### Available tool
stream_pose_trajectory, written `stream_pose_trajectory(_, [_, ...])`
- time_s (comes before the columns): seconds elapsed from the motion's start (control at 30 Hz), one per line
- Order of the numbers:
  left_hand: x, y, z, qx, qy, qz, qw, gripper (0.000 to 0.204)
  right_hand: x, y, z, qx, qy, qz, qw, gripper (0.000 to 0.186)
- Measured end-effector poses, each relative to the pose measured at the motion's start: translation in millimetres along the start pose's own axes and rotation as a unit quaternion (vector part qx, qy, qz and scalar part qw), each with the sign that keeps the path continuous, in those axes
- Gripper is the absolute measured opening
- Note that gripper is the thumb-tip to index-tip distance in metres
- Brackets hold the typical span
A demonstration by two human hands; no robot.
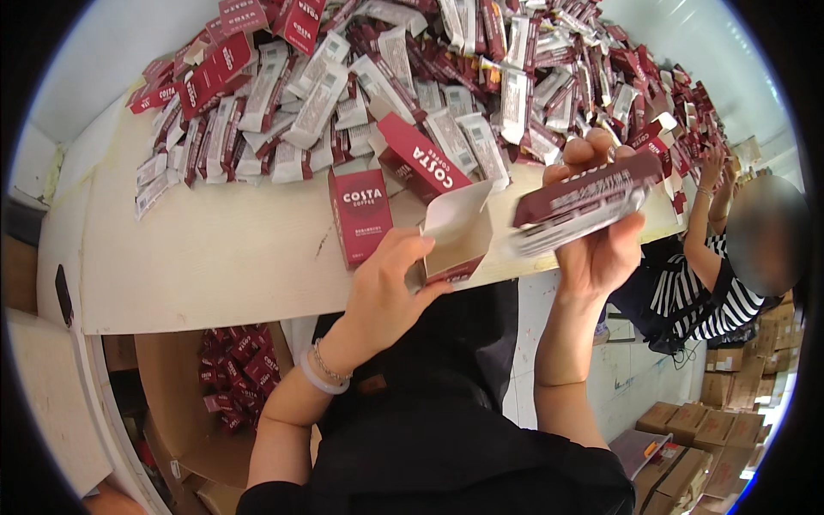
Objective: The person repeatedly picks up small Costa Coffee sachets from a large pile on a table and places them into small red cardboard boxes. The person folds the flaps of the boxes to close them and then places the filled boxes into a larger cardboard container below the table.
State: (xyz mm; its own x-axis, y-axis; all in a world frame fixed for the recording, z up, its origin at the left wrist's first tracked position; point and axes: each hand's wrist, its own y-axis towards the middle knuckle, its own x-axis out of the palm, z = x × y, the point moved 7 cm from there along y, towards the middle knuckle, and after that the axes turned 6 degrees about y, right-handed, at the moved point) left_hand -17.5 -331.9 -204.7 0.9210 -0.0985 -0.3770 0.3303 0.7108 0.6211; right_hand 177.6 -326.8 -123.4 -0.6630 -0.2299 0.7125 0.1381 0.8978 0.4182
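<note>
My left hand (386, 300) grips an open small maroon carton (457, 245) near the table's front edge, its flap raised. To its right, my right hand (601, 249) holds a stack of maroon and silver sachets (579, 202) tilted in the air, slightly blurred. A closed maroon carton (360, 219) stands just left of the open one, with another maroon carton (416, 159) lying behind them against the pile.
A large heap of sachets (309, 107) and cartons covers the back of the white table (197, 257). Below at left, a cardboard box (163, 395) holds maroon cartons. At right, another person in stripes (695, 292) reaches into the heap; brown boxes (687, 421) are stacked behind.
</note>
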Motion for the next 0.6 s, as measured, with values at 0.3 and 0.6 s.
stream_pose_trajectory(0.3, [7,12,14,0.006,0.064,-0.060,0.996,0.057,22,-7,-6,-0.216,-0.362,-0.199,0.885,0.072])
stream_pose_trajectory(0.6, [3,4,3,-0.025,0.032,-0.066,0.997,0.047,39,-4,13,-0.049,-0.426,-0.266,0.863,0.049])
